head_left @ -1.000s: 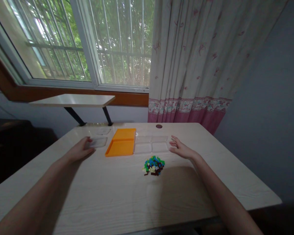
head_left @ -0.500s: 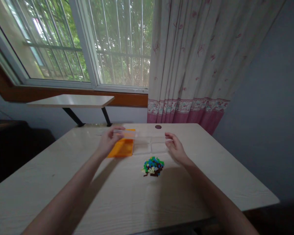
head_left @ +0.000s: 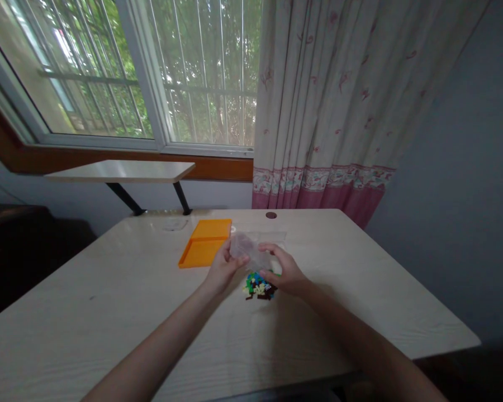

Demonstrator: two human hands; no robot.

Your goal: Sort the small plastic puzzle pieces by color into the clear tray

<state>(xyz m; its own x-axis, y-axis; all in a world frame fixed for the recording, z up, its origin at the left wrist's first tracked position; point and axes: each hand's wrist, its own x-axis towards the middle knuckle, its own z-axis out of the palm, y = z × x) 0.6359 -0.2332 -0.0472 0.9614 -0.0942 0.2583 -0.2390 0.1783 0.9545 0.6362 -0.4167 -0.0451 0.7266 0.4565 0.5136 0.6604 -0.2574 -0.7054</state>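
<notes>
My left hand [head_left: 224,267] and my right hand [head_left: 284,271] meet in the middle of the table, both gripping clear plastic trays [head_left: 248,249] held tilted just above a small pile of coloured bricks [head_left: 257,286]. The left fingers pinch the trays' left edge and the right fingers curl round the right edge. The pile of blue, green, white and brown bricks lies partly hidden under my right hand. An open orange box [head_left: 204,243] lies flat just left of my left hand.
The pale wooden table [head_left: 151,312] has a round cable hole [head_left: 270,215] near its far edge. More clear trays [head_left: 272,236] lie behind my hands, one [head_left: 175,225] at far left. Behind are a window shelf [head_left: 121,170], a curtain [head_left: 339,100] and a wall.
My left hand took a clear tray from the far left and carried it to the centre. My right hand came in from the right, and both now hold trays over the bricks.
</notes>
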